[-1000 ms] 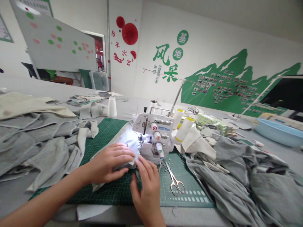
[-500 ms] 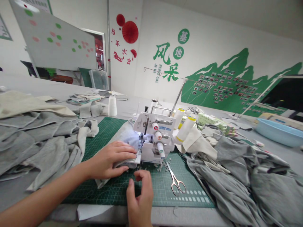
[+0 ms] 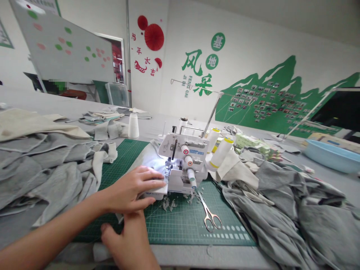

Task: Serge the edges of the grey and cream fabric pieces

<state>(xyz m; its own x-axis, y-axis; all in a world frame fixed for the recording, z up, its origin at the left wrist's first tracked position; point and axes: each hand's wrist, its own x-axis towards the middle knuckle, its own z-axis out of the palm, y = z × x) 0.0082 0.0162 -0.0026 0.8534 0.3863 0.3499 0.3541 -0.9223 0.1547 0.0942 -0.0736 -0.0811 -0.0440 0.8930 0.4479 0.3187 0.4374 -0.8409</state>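
- A big heap of cloths (image 3: pixel 64 161) is piled on the left.
- The right hand (image 3: pixel 131 234) is tucked near, under the left wrist; its thumb is held apart, but how its fingers are held cannot be told.
- The left hand (image 3: pixel 137 189) is laid flat, its long fingers kept close together.
- A gray piece (image 3: pixel 146 157) is spread by those fingers, left of the white sewing machine (image 3: pixel 182 161).
- Scissors (image 3: pixel 209 218) are set on the green mat (image 3: pixel 174 230), right of some scraps (image 3: pixel 168 204).

The white wall (image 3: pixel 182 26) bears green mountains (image 3: pixel 277 117) (dotted with probable photos (image 3: pixel 271 84)).
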